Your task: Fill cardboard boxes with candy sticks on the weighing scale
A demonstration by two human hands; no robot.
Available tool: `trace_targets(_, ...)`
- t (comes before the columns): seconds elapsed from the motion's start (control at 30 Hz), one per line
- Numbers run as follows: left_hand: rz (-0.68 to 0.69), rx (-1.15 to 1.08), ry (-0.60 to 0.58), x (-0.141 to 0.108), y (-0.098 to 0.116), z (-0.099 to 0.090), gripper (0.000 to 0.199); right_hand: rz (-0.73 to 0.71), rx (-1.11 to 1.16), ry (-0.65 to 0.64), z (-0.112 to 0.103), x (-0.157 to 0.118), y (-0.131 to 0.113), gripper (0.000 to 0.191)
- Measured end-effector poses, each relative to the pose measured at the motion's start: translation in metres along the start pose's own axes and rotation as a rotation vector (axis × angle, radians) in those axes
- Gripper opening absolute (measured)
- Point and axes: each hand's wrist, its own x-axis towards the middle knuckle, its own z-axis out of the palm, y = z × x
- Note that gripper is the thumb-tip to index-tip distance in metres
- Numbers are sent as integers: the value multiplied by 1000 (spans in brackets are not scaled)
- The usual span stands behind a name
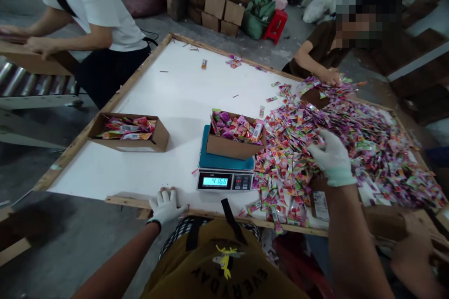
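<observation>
My left hand (165, 206), in a white glove, rests on the near edge of the white table (147, 88) with its fingers spread. My right hand (331, 156), also gloved, is over the big pile of small colorful packets (372, 149), its thumb and fingers apart. Whether a packet lies under its fingertips is too small to tell. Between my hands, a cardboard box (229, 147) full of packets sits on a scale (224, 181) with a lit display. Another box (159, 135) of packets stands at the table's left side.
Across the table at the right, a person's hand (329, 76) touches the pile. Another person's hand (414, 238) is at the lower right by a carton. At the upper left a person holds a box (38, 58) over rollers. A red stool (276, 27) stands beyond.
</observation>
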Motion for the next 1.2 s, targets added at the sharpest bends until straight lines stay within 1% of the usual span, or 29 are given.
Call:
trace_targets(0.07,0,4,-7,0,0,0,110,-63,138,-57,17,-2,-24,51)
trace_targets(0.13,2,6,-8,1,-1,1,110,-173,247,-168,39,-1,-56,43)
trace_targets(0.17,5,8,-6,2,-1,2,110,-238,253,-230,51,1,-73,39)
trace_targets(0.2,7,11,-3,3,-2,3,109,-297,217,-289,64,3,-90,36)
trace_targets(0.27,0,20,2,6,-3,7,109,-369,58,-397,90,11,-123,34)
trace_targets(0.33,-17,27,0,8,-4,9,109,-374,-107,-477,116,20,-150,38)
trace_targets(0.4,-28,27,2,8,-4,9,109,-346,-217,-528,139,26,-170,43)
trace_targets(0.43,-28,22,3,8,-4,9,108,-332,-252,-542,149,28,-176,43)
trace_targets(0.5,-28,8,-3,6,-3,6,108,-327,-293,-566,161,28,-184,34)
trace_targets(0.57,-29,-4,-15,3,-2,3,109,-345,-306,-581,163,26,-186,29)
trace_targets(0.6,-33,-7,-17,2,-2,2,110,-354,-305,-566,161,25,-186,30)
trace_targets(0.7,-36,-12,-7,0,-1,-1,110,-359,-298,-470,151,22,-180,37)
trace_targets(0.73,-35,-11,-3,0,-1,-1,110,-351,-300,-476,149,21,-178,40)
trace_targets(0.77,-33,-8,-5,0,0,-1,110,-344,-302,-511,148,21,-177,44)
trace_targets(0.83,-32,2,-15,0,-1,-1,110,-337,-289,-613,151,22,-174,50)
trace_targets(0.87,-35,7,-21,1,-1,0,110,-338,-276,-641,154,22,-173,49)
trace_targets(0.9,-36,8,-23,2,-2,1,110,-339,-261,-640,157,21,-172,44)
trace_targets(1.0,-30,-4,-17,3,-3,3,110,-329,-244,-555,157,20,-170,32)
trace_targets(1.07,-24,-13,-6,4,-4,4,109,-333,-163,-458,145,18,-166,30)
trace_targets(1.13,-20,-15,1,4,-3,5,108,-332,51,-319,120,15,-157,27)
trace_targets(1.2,-15,-13,-4,4,-3,4,109,-280,344,-179,87,10,-143,31)
